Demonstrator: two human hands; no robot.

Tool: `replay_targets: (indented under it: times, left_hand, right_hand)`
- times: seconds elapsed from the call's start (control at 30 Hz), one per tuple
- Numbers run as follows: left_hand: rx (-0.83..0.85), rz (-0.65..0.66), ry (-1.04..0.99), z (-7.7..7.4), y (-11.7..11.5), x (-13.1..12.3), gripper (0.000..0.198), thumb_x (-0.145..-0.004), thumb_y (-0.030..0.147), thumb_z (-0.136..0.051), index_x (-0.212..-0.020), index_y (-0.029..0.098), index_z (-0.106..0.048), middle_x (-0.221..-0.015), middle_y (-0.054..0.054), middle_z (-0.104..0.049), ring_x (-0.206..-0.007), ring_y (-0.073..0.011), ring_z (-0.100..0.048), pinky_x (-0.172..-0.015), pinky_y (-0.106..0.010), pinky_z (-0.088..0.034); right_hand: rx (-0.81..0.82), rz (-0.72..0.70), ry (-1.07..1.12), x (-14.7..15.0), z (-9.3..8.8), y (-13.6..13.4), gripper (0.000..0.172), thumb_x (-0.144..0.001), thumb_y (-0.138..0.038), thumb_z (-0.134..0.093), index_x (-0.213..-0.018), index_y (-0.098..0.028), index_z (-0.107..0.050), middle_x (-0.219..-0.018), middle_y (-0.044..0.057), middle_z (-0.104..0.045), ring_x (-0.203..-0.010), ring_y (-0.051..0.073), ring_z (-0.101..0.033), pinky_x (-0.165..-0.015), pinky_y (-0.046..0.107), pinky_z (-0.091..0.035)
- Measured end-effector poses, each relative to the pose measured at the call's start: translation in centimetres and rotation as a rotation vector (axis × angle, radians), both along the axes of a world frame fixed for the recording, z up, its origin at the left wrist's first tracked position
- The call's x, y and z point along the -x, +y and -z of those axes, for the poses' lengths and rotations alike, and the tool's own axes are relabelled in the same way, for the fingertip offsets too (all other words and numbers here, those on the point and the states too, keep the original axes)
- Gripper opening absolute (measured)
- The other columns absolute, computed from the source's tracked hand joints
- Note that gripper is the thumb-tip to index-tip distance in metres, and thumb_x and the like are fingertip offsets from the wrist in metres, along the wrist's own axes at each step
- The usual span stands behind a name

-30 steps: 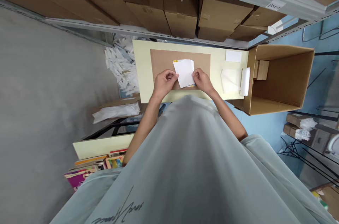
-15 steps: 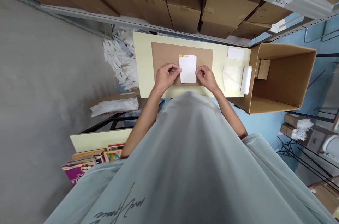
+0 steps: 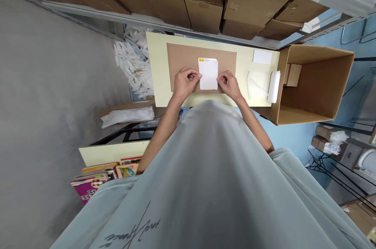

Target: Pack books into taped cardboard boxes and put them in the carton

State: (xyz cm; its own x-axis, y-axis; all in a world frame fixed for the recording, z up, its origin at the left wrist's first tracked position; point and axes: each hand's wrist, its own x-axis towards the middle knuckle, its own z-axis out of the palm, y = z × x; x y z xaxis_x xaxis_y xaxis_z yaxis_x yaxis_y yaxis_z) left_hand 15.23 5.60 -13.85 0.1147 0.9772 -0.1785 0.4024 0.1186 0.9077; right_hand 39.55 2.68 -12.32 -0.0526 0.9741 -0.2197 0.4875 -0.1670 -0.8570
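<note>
A white card or label sheet (image 3: 208,75) with a small yellow mark at its top left lies over a flat brown cardboard piece (image 3: 182,55). My left hand (image 3: 185,82) pinches the sheet's left edge between thumb and fingertips. On the opposite edge, my right hand (image 3: 228,83) grips it the same way. Whether the sheet rests on the cardboard or hovers just above it, I cannot tell. Under the cardboard is a pale yellow table (image 3: 160,72).
Right of the cardboard lie a white paper slip (image 3: 262,57), a clear plastic piece (image 3: 257,84) and a white roll (image 3: 274,86). An open carton (image 3: 311,96) stands at the table's right end. Shelved boxes (image 3: 202,9) line the far side. White scraps (image 3: 132,64) heap at left.
The view has shifted slightly. Both hands keep their pinch on the sheet's side edges, and its top right corner now looks a little more curled.
</note>
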Motion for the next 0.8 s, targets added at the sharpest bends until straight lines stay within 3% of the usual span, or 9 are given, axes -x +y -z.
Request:
replay_targets:
  times: [0.4,0.8]
  left_hand:
    - [-0.020,0.017,0.033,-0.01,-0.15,0.13,0.018,-0.096,0.040,-0.080,-0.090,0.023,-0.078,-0.097,-0.005,-0.074,-0.088,-0.0199,-0.066,-0.089,-0.035,-0.057]
    - [0.015,0.004,0.042,-0.40,-0.42,-0.05,0.013,-0.094,0.035,-0.083,-0.088,0.025,-0.077,-0.093,-0.004,-0.070,-0.093,-0.0225,-0.065,-0.085,-0.036,-0.055]
  right_hand:
    - [-0.019,-0.022,-0.009,-0.02,0.13,-0.14,0.035,-0.109,-0.055,-0.061,-0.090,-0.025,-0.062,-0.100,0.005,-0.064,-0.085,0.020,-0.057,-0.088,0.038,-0.056]
    - [0.032,-0.021,-0.030,0.16,-0.54,-0.20,0.034,-0.109,-0.054,-0.064,-0.090,-0.025,-0.063,-0.101,0.006,-0.063,-0.088,0.021,-0.058,-0.090,0.039,-0.056]
